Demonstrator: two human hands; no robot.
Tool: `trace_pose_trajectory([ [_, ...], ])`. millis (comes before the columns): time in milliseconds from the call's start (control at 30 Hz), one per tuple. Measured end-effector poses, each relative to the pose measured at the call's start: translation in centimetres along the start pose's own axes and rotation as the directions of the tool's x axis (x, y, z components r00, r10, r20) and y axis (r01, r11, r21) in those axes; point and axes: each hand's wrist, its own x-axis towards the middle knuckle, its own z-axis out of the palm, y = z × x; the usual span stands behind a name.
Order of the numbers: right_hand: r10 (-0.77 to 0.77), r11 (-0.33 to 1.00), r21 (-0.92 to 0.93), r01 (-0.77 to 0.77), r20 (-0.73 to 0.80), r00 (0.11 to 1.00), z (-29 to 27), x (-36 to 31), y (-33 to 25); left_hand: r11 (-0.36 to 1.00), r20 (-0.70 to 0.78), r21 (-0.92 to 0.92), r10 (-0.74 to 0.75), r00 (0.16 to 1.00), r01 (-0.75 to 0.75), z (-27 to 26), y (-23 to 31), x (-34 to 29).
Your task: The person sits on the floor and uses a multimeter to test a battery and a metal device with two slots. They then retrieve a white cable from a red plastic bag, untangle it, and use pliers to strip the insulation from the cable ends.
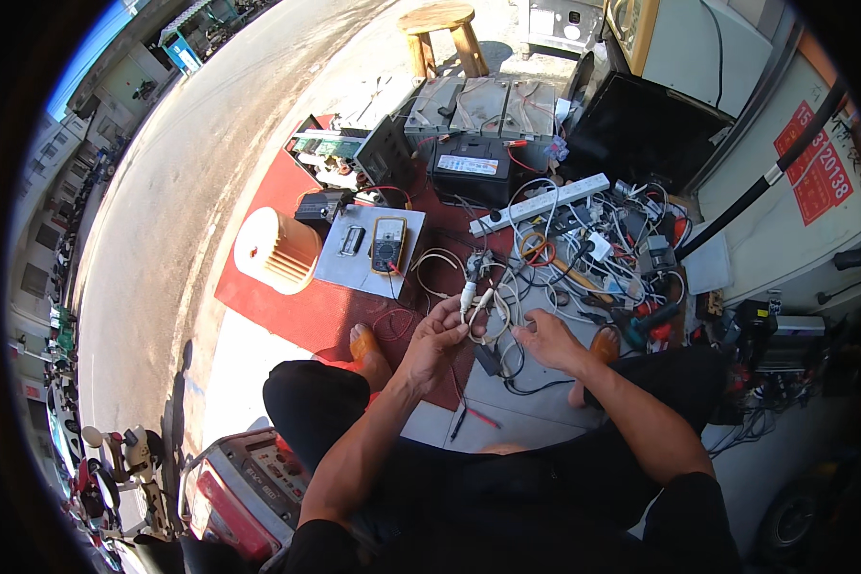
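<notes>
red mat point(330, 320), left hand point(435, 340) pinching white connector point(468, 298), right hand point(551, 341) half-open

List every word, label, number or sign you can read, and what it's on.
Red sign, on the wall at right: large pale digits, legible but not copied out here.
Same wall, beside it: dark strokes, too incomplete to read.
White label, on the black battery: too small.
Multimeter: dial markings too small.
Red machine, lower left: panel lettering blurred.
</notes>
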Motion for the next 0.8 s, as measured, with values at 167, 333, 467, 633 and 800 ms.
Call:
trace_pose_trajectory([
  [167, 0.099, 0.751, 0.612, -0.248, 0.268, 0.958, 1.2, 0.3, -0.1, 0.998, 0.077, -0.057, 0.031, 0.997, -0.027, 1.1, 0.7, -0.5],
  [333, -0.081, 0.553, 0.823, -0.128, 0.206, 0.975, -1.2, 0.8, -0.9, 0.98, 0.122, -0.197, 0.043, 0.992, -0.018, 0.8, 0.9, -0.9],
  [467, -0.138, 0.481, 0.877, -0.024, 0.103, 0.985, -2.8, 0.4, -2.1, 0.957, 0.137, -0.289, 0.068, 0.988, -0.026, 0.1, 0.9, -0.9],
  [633, -0.174, 0.4, 0.915, 0.06, 0.012, 0.985, -4.6, -0.7, -3.3, 0.935, 0.089, -0.354, 0.033, 0.995, 0.001, -0.5, 1.1, -1.1],
  [800, -0.172, 0.424, 0.9, 0.102, -0.031, 0.985, -5.4, -0.9, -3.7, 0.931, 0.094, -0.364, 0.017, 0.995, 0.018, -0.5, 0.9, -0.9],
])
